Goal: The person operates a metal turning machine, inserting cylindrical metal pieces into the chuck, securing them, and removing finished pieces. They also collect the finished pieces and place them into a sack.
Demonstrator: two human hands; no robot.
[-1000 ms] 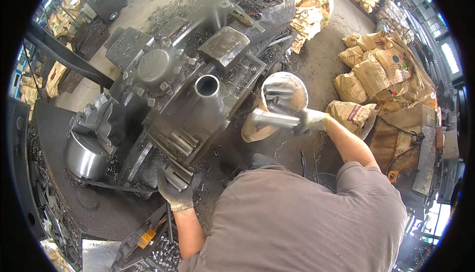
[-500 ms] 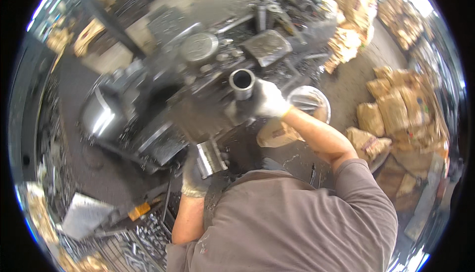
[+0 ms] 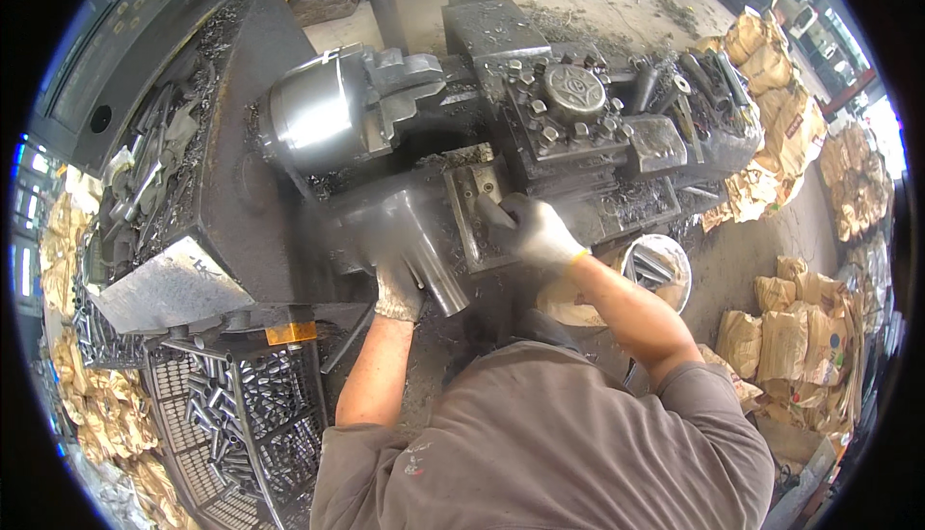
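Note:
My gloved left hand (image 3: 397, 289) is shut on a short grey metal tube (image 3: 429, 265), blurred by motion, just in front of the lathe bed and below the shiny chuck (image 3: 318, 116). On the lathe carriage my gloved right hand (image 3: 532, 229) is closed around a dark handle-like part (image 3: 489, 210); what exactly it grips is unclear. The square tool post (image 3: 573, 96) with its bolts stands behind the right hand.
A white bucket (image 3: 631, 258) holding metal tubes stands on the floor to the right. A wire crate (image 3: 241, 405) full of short tubes sits at the lower left. Brown paper sacks (image 3: 790, 328) pile up along the right. Metal swarf covers the machine.
My right hand left the bucket area and moved onto the lathe carriage. The tube is now in my left hand, raised to the bed. My view swung left toward the chuck.

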